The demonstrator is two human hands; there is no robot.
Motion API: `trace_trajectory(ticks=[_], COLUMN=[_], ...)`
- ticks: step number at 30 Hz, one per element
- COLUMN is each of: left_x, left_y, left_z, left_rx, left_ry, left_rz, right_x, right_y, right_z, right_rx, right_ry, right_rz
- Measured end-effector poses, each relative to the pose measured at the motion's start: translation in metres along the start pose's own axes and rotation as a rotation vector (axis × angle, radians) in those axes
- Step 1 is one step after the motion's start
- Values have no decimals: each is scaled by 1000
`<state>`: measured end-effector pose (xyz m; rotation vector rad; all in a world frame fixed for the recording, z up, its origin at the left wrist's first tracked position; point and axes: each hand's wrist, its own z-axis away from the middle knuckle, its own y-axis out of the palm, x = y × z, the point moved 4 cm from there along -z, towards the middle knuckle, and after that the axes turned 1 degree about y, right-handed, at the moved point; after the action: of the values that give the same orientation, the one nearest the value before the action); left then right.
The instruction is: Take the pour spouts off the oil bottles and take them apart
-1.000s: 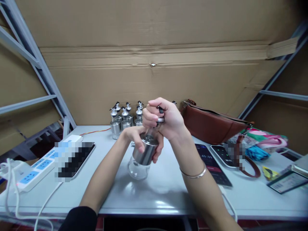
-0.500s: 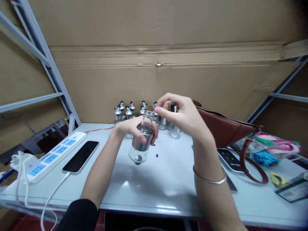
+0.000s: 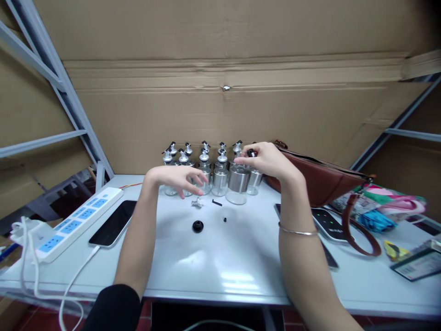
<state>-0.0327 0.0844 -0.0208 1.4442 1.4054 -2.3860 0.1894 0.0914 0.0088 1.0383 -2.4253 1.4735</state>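
A glass bottle with a steel band [image 3: 238,179] stands upright at the right of the row. My right hand [image 3: 267,160] has its fingertips closed around the neck. Fingers apart and holding nothing, my left hand [image 3: 182,179] hovers in front of the other bottles. Under it lies a small silver spout piece [image 3: 197,202]. Close by on the table are a thin black strip [image 3: 217,202], a round black stopper [image 3: 198,226] and a tiny black bit [image 3: 225,219]. Several bottles with silver pour spouts [image 3: 220,177] stand behind, partly covered by my left hand.
On the left are a white power strip [image 3: 79,220] and a phone [image 3: 113,224] with its cable. A brown leather bag [image 3: 313,179] is at the right, beside a black-faced device [image 3: 329,224] and a colourful cloth [image 3: 382,207]. Cardboard [image 3: 220,119] walls the back.
The banded bottle has gone from my left hand to the back right and now stands on the table. My left hand has let go and opened. The black stopper now shows fully.
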Motion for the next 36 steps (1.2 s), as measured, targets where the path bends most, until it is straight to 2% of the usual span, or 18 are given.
trace_trajectory(ticks=[3, 9, 12, 17, 20, 22, 24, 26, 27, 29, 31, 34, 36], left_x=[5, 7, 11, 30, 35, 29, 16, -1, -10, -28, -42, -53, -54], left_y=[-3, -6, -6, -9, -7, -3, 5, 17, 24, 38, 49, 56, 58], left_z=[12, 14, 7, -17, -26, -27, -25, -22, -21, -18, -13, -4, 1], left_rx=[119, 76, 46, -120, -122, -85, -19, 73, 121, 219, 279, 263, 224], left_ry=[22, 75, 58, -39, -60, -26, 19, 68, 100, 165, 209, 262, 276], left_rz=[90, 107, 79, -32, -75, -106, -132, -137, -133, -133, -122, -135, -139], right_x=[-32, -72, -80, -82, -77, -68, -53, -31, -18, 17, 57, 102, 117], right_y=[14, 42, 52, 58, 55, 47, 36, 31, 33, 43, 54, 66, 67], right_z=[-8, -15, -15, -16, -17, -18, -18, -17, -16, -15, -9, 7, 17], right_rx=[10, -4, -9, -45, -61, -172, -339, -435, -423, -261, -21, 276, 359], right_ry=[99, 197, 231, 239, 231, 223, 216, 194, 169, 65, -104, -252, -334], right_rz=[113, 189, 176, 148, 128, 79, -38, -271, -438, -777, -975, -980, -906])
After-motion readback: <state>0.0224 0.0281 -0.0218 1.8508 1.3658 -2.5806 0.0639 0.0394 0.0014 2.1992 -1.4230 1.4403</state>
